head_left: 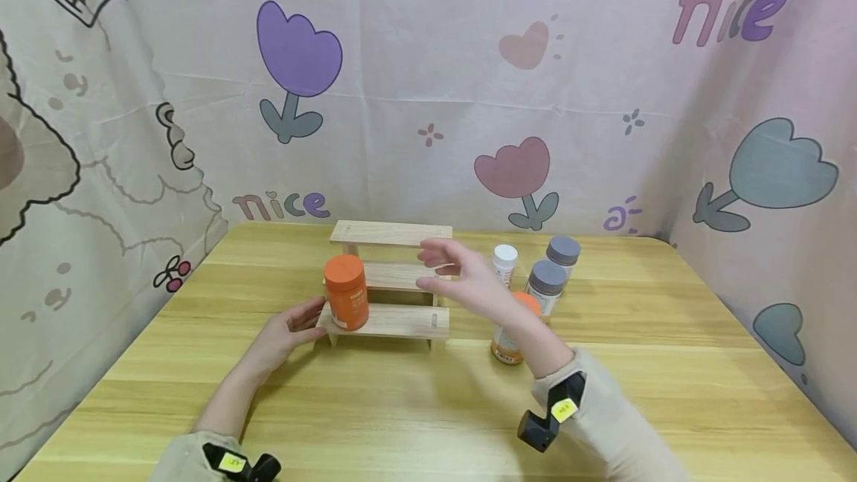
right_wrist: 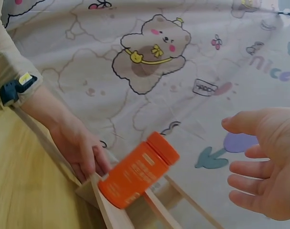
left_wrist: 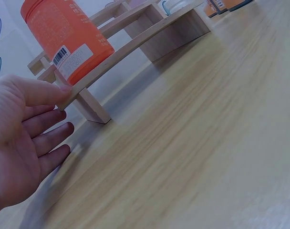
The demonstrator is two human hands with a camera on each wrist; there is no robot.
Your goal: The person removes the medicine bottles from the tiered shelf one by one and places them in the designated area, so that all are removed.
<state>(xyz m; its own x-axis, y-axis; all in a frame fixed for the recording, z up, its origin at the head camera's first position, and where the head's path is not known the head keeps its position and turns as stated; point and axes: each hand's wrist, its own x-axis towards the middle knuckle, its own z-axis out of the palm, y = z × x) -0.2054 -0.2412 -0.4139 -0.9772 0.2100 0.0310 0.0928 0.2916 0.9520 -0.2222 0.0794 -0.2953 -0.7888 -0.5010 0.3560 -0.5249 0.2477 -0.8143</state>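
A three-tier wooden rack (head_left: pixel 408 320) stands on the table, with an orange bottle (head_left: pixel 347 296) upright at the left end of its lowest tier. My left hand (head_left: pixel 288 337) grips the left end of that tier; in the left wrist view the thumb (left_wrist: pixel 49 93) lies against the board's edge and the other fingers sit below and behind it. Above the rack's right side my right hand (head_left: pixel 465 281) hovers, its fingers spread and holding nothing. The right wrist view shows this hand (right_wrist: pixel 269 167) apart from the orange bottle (right_wrist: pixel 138 171).
Right of the rack stand a white-capped bottle (head_left: pixel 505 257), two grey-capped bottles (head_left: pixel 564 250) (head_left: pixel 546 277) and an orange-capped bottle (head_left: pixel 506 348), partly hidden by my right forearm. A printed cloth (head_left: pixel 415 80) hangs behind the wooden table (head_left: pixel 402 415).
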